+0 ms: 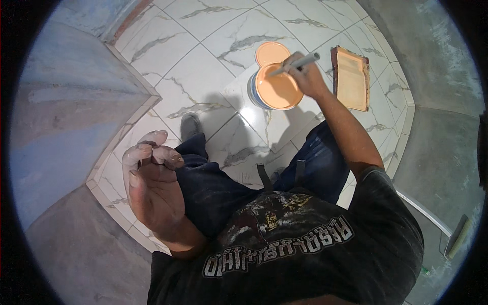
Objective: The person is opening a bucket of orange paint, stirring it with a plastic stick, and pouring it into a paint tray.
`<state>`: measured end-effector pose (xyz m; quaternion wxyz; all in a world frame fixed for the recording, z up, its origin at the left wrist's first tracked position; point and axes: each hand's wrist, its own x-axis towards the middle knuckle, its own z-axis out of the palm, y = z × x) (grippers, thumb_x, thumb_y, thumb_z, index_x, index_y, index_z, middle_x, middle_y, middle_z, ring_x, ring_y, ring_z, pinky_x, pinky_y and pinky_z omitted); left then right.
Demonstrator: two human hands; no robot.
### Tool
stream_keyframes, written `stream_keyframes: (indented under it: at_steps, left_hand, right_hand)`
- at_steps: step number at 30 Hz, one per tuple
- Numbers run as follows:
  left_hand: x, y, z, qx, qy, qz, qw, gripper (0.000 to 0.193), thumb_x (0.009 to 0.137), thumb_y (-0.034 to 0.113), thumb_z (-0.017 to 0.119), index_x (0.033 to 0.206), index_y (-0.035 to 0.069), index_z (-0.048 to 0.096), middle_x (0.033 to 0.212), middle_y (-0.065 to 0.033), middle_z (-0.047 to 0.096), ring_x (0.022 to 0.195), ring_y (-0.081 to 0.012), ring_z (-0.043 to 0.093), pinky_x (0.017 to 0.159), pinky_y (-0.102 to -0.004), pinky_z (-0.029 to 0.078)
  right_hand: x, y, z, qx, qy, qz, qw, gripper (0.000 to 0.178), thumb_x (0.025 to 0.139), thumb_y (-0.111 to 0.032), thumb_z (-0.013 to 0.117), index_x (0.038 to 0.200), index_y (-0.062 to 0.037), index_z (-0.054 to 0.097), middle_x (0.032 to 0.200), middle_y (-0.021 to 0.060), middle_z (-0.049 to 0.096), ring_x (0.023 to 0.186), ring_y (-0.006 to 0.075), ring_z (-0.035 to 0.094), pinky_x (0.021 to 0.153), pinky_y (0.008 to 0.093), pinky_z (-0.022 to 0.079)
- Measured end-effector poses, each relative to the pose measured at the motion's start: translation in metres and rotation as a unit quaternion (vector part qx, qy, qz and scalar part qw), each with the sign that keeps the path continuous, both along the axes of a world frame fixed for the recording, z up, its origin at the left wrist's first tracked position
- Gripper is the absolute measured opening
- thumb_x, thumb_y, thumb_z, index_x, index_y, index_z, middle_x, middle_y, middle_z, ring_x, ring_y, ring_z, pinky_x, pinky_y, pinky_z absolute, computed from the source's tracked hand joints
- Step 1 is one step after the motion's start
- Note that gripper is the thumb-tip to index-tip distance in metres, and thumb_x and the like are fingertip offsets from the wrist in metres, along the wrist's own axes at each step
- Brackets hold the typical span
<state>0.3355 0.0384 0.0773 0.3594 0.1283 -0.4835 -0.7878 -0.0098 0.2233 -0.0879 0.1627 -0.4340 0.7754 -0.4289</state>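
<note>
Room: grey and blue-grey walls around a white tiled floor with grey veining. Bucket of peach paint on floor, 1 o'clock from frame centre; peach-coated lid at its 12 o'clock. Tray, peach inside, at 2 o'clock; roller at 4 o'clock.

Writing: large pale block lettering and a worn print across the black shirt; bluish marking on bucket side, too oblique to read.

Hands: apart. Right hand, 1 o'clock, fingers closed around a grey stick, lower end in the bucket's mouth. Left hand, 8 o'clock, raised, fingers loosely curled, dusted whitish, nothing seen in it.
</note>
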Motion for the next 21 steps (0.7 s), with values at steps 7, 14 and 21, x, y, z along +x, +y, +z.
stream_keyframes:
  at_steps: [7,14,21]
  left_hand:
    - [0.006,-0.002,0.001,0.004,0.009,0.005,1.0,0.04,0.098,0.031,0.044,0.121,-0.002,0.05,0.124,-0.027,0.05,0.094,-0.0246,0.061,0.081,-0.0322,0.05]
    - [0.002,0.0,0.001,-0.005,0.0,0.01,1.0,0.04,0.098,0.031,0.043,0.12,-0.001,0.051,0.123,-0.026,0.051,0.094,-0.0243,0.062,0.081,-0.0319,0.05]
    - [0.009,-0.002,0.002,-0.012,0.004,0.005,1.0,0.04,0.098,0.032,0.044,0.12,0.0,0.052,0.123,-0.0262,0.052,0.095,-0.0241,0.062,0.083,-0.0319,0.051]
  right_hand:
    - [-0.015,0.058,0.021,0.104,-0.09,0.018,0.99,0.01,0.088,-0.01,0.062,0.089,-0.0017,0.057,0.089,0.0091,0.059,0.092,0.0183,0.058,0.084,0.032,0.046]
    - [-0.02,0.012,-0.002,0.003,-0.062,-0.044,0.997,0.014,0.09,-0.015,0.062,0.091,-0.0013,0.059,0.094,0.0103,0.061,0.093,0.0199,0.058,0.084,0.0324,0.045]
    - [-0.006,0.049,0.025,0.056,-0.117,0.094,0.987,0.012,0.09,-0.013,0.061,0.09,-0.0015,0.059,0.095,0.0115,0.061,0.089,0.0227,0.06,0.081,0.0342,0.047]
